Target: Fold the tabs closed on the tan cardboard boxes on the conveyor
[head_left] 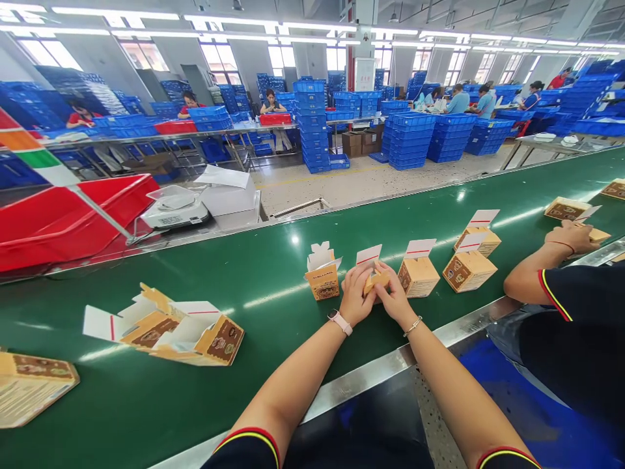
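My left hand (357,291) and my right hand (392,294) are closed around one small cardboard box (375,281) on the green conveyor belt. Fingers of both hands press at its top, and a white flap with a red strip stands up behind them. Left of my hands is an upright box (323,279) with its top flaps open. Just right of my hands, another box (418,276) has a closed top and one raised flap. Two similar boxes (469,268) stand beyond it. The lower part of the box I hold is mostly hidden.
Open boxes (190,332) lie on the belt (273,391) at left, and another box (36,389) is at its left edge. A co-worker's hand (569,238) handles a box at right. Across the belt are a scale (173,208) and a red bin (73,218).
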Tool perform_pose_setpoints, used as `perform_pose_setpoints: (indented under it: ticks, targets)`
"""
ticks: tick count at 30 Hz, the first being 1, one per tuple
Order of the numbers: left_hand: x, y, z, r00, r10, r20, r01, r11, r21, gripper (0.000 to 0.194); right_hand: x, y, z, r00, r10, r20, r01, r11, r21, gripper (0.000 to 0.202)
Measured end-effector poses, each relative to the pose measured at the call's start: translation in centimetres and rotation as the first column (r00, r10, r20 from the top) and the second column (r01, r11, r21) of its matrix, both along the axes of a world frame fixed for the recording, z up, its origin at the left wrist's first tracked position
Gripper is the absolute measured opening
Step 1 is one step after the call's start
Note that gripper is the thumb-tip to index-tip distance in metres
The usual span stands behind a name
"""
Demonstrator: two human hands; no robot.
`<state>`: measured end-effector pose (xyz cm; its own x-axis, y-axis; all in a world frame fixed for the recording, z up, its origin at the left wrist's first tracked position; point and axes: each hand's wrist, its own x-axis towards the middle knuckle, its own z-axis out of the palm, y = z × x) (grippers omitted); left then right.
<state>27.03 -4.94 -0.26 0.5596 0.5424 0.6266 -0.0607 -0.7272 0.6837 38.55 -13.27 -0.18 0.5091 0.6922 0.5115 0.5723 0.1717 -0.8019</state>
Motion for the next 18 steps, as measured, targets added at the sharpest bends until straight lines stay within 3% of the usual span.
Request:
perform_pose_setpoints:
  ticks: [5,8,10,11,13,15,16,18]
  targets:
    - [1.3,0.8,1.4,0.988,-0.059,-0.146,0.042,0.992,-0.116,0.023,1.0,0.4,1.7,0.994,-0.096,-0.056,0.092,0.993,-0.08,0.045]
    - [2.6,0.2,1.6,1.0,0.003,0.004,-0.002,0.934,-0.357,0.007,0.8,1.0,1.8,0.923,-0.248,-0.295,0.234,0.969,-0.084,0.034]
    - [3.3,-0.3,1.7,0.989,0.11,0.1,-0.03,0.81,-0.585,0.02,0.5,1.4,1.4,0.822,-0.357,-0.443,0.348,0.932,-0.104,0.03]
    - [3.7,-0.4,1.8,0.985,0.137,0.107,-0.024,0.714,-0.7,0.031,0.5,1.6,1.2,0.778,-0.395,-0.489,0.386,0.914,-0.124,0.032]
    - [4.5,-0.2,2.3,0.994,0.082,0.069,0.022,0.482,-0.876,0.045,0.6,2.1,0.8,0.726,-0.436,-0.531,0.419,0.893,-0.161,0.04]
    - [5.6,0.4,2.9,0.999,-0.017,0.04,0.043,0.294,-0.955,0.047,1.0,2.6,0.6,0.7,-0.458,-0.548,0.434,0.882,-0.183,0.041]
    - [6.2,0.7,3.3,0.998,-0.049,0.028,0.04,0.241,-0.97,0.046,1.2,2.9,0.6,0.697,-0.462,-0.548,0.435,0.88,-0.188,0.04]
    - [7.3,1.0,3.9,0.997,-0.075,0.011,0.027,0.211,-0.977,0.042,1.8,3.1,0.8,0.696,-0.468,-0.544,0.437,0.878,-0.196,0.037]
